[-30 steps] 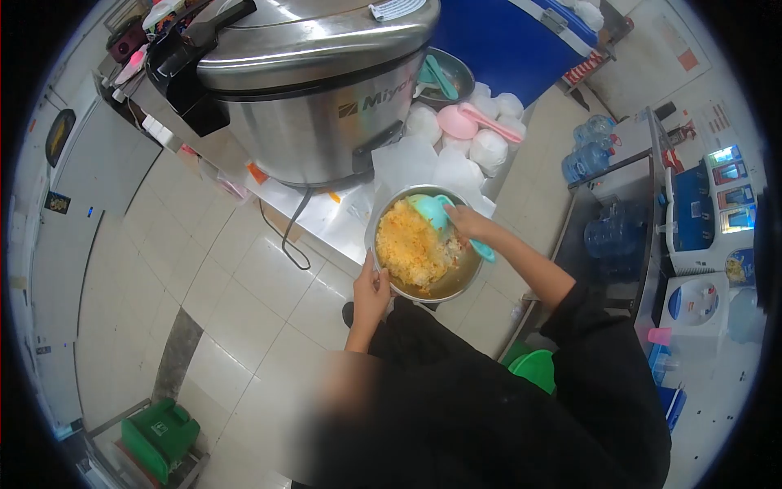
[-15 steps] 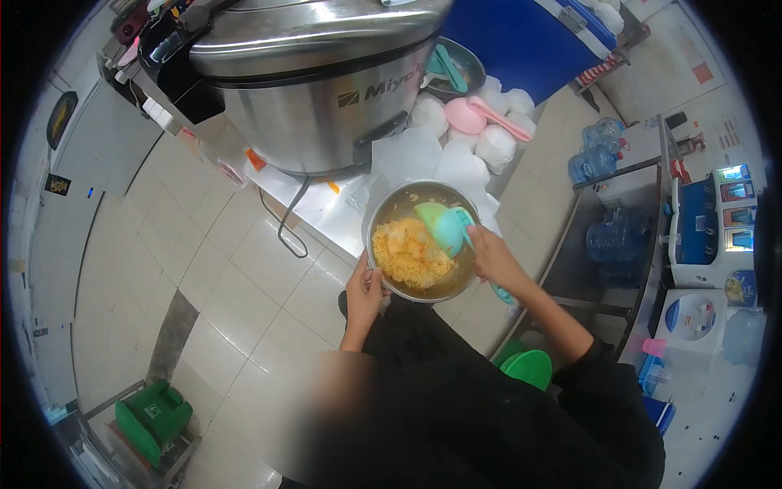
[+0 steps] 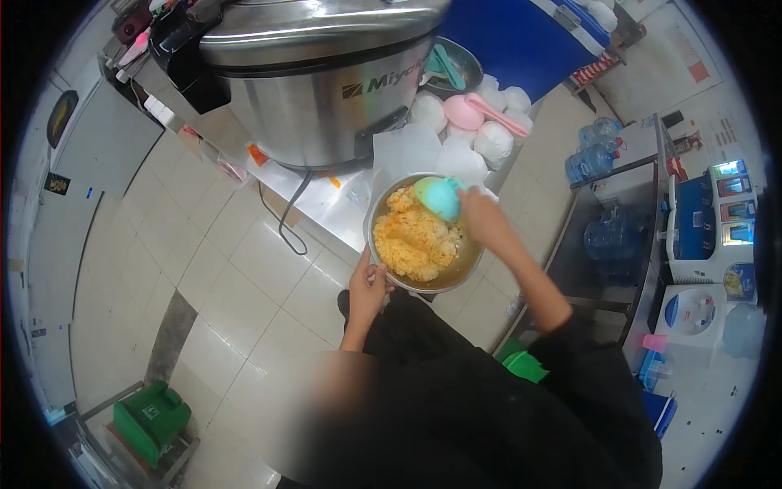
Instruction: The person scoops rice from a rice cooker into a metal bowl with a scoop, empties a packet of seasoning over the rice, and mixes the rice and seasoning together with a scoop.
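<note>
Metal bowl [image 3: 467, 265] of yellow rice [image 3: 415, 240], at the counter's [image 3: 320, 213] near edge; rim gripped by left hand's [image 3: 368, 287] fingers. Turquoise scoop [image 3: 442, 198], over the rice's far side: handle clasped in right hand's [image 3: 486, 218] fingers.

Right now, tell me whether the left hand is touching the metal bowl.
Touching. The head view shows the left hand at the near left side of the metal bowl, its fingers against the rim.

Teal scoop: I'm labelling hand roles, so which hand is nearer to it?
Right. The right hand holds the teal scoop; the left hand is farther off, at the lower-left rim of the metal bowl.
</note>
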`<state>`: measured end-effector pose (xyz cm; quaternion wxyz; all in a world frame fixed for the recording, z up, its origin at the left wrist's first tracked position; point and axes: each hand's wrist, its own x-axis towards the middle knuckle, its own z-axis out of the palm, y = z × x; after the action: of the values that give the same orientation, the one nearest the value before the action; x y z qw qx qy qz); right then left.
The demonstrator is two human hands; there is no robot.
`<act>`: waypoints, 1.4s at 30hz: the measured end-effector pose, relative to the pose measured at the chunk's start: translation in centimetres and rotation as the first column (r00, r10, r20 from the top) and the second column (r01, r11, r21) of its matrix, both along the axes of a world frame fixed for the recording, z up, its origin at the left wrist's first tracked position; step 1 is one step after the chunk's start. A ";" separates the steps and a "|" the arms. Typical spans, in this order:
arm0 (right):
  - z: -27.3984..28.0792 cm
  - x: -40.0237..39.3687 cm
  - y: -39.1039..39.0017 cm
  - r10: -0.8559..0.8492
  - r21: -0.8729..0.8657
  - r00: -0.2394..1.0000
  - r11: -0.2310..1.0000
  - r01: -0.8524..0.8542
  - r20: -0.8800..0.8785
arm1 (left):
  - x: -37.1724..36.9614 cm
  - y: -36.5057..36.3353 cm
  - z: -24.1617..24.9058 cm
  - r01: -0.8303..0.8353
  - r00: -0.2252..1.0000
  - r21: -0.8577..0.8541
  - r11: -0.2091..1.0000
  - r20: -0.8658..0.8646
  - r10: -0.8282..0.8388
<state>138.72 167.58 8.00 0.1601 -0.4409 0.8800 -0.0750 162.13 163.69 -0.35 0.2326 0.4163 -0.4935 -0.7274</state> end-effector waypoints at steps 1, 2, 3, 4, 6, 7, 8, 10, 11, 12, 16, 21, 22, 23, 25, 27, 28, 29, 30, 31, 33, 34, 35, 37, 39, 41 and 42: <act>-3.2 1.0 0.4 0.021 -0.125 0.998 0.992 -0.028 -0.051 | -0.1 0.0 -0.1 0.000 1.000 0.024 1.000 -0.015 0.000; -6.0 3.0 1.0 0.038 -0.247 0.994 0.967 -0.063 -0.103 | -0.3 0.0 -0.1 0.000 1.000 0.048 0.999 -0.030 0.001; -4.2 5.6 1.7 0.039 -0.161 0.995 0.986 -0.054 -0.090 | -0.3 0.0 0.0 0.003 1.000 0.046 0.999 -0.030 -0.001; -2.1 7.8 2.6 0.040 -0.072 0.996 0.996 -0.045 -0.076 | -0.4 0.0 0.0 -0.018 0.999 0.058 0.998 -0.037 0.020; -2.7 9.2 4.5 0.028 -0.037 0.997 0.999 -0.030 -0.067 | -0.5 -0.3 0.1 -0.037 0.998 0.064 0.997 -0.048 0.040; -3.0 9.3 5.0 0.019 0.005 0.998 1.000 -0.018 -0.056 | -0.4 -0.3 0.0 -0.012 1.000 0.054 0.998 -0.014 0.012; -3.3 8.7 4.6 0.020 0.010 0.998 1.000 -0.020 -0.054 | -0.2 -0.1 -0.1 0.011 1.000 0.049 0.999 0.022 -0.012; -4.0 6.5 2.6 0.101 -0.038 0.989 0.994 -0.105 -0.110 | -0.3 -0.5 0.1 0.009 1.000 0.043 0.999 0.026 -0.010; -3.9 4.8 2.1 0.096 -0.037 0.990 0.994 -0.100 -0.105 | -0.3 -0.6 0.3 0.006 1.000 0.032 0.999 0.020 -0.006; -3.5 2.5 2.1 0.153 -0.069 0.988 0.986 -0.153 -0.006 | -0.2 -0.5 0.4 0.011 1.000 0.033 0.999 0.020 -0.011; 2.7 5.2 3.9 0.117 0.184 0.993 0.977 -0.110 -0.031 | -0.3 -0.5 -0.2 -0.026 1.000 0.050 0.998 0.011 0.026; -1.5 5.7 3.3 0.140 0.091 0.989 0.986 -0.143 0.045 | -0.5 0.1 -0.5 -0.052 0.999 0.054 0.997 -0.008 0.053; -1.1 4.5 2.9 0.166 0.052 0.981 0.984 -0.172 0.096 | -0.5 0.1 -0.5 -0.050 0.999 0.017 0.999 -0.009 0.051; -0.4 3.3 2.4 0.166 0.047 0.982 0.984 -0.171 0.090 | -0.8 -0.2 -0.5 -0.052 0.999 -0.023 0.998 -0.017 0.052; 0.7 1.2 1.5 0.049 -0.015 0.983 0.999 -0.047 0.176 | -1.0 -0.2 0.1 -0.050 0.999 -0.048 0.998 0.005 0.050; -4.4 0.1 -0.4 -0.020 -0.067 0.988 0.997 0.031 0.154 | -0.7 0.0 0.3 -0.034 0.998 -0.070 0.997 0.046 0.037; -6.3 0.2 -1.3 -0.085 -0.121 0.988 0.988 0.100 0.127 | -0.9 0.0 0.4 -0.047 0.999 -0.070 0.996 0.020 0.049; -5.7 2.5 -0.8 -0.024 -0.272 0.995 0.961 0.051 0.102 | -1.2 -0.1 0.5 -0.064 0.998 -0.072 0.995 -0.008 0.063; -4.4 4.6 0.2 -0.022 -0.275 0.995 0.960 0.048 0.099 | -1.3 -0.2 0.5 -0.066 0.998 -0.074 0.995 -0.011 0.065; -2.9 6.5 1.2 0.018 -0.114 0.995 0.993 -0.007 0.094 | -1.3 -0.3 0.4 -0.072 0.997 -0.071 0.995 0.006 0.073; -2.5 7.5 1.8 0.055 0.040 0.994 0.997 -0.059 0.094 | -1.2 -0.5 0.1 -0.076 0.997 -0.077 0.994 0.024 0.078; -2.9 7.1 2.0 0.081 0.051 0.994 0.995 -0.085 0.078 | -1.2 -0.4 -0.2 -0.043 0.999 -0.094 0.995 0.029 0.046; -3.3 6.9 2.5 0.104 0.068 0.992 0.992 -0.109 0.066 | -1.2 0.0 -0.5 -0.008 0.999 -0.104 0.995 0.038 0.012; -3.5 4.4 1.2 0.143 0.015 0.985 0.989 -0.145 0.095 | -1.3 -0.2 -0.4 -0.017 0.999 -0.117 0.993 0.033 0.021; -2.1 3.0 1.1 0.181 -0.048 0.977 0.983 -0.176 0.117 | -1.2 -0.5 -0.4 -0.023 0.999 -0.139 0.990 0.025 0.027; 1.0 1.6 1.8 0.176 -0.048 0.981 0.984 -0.173 0.080 | -1.1 -0.5 -0.6 -0.010 0.996 -0.167 0.986 0.090 0.025; 1.3 0.8 2.3 0.179 -0.048 0.981 0.983 -0.176 0.076 | -1.3 -0.4 -0.6 -0.014 0.996 -0.167 0.986 0.086 0.029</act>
<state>139.54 169.88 9.30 0.1921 -0.5175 0.8283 -0.0959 160.79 163.28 -0.92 0.2523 0.4323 -0.5578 -0.6620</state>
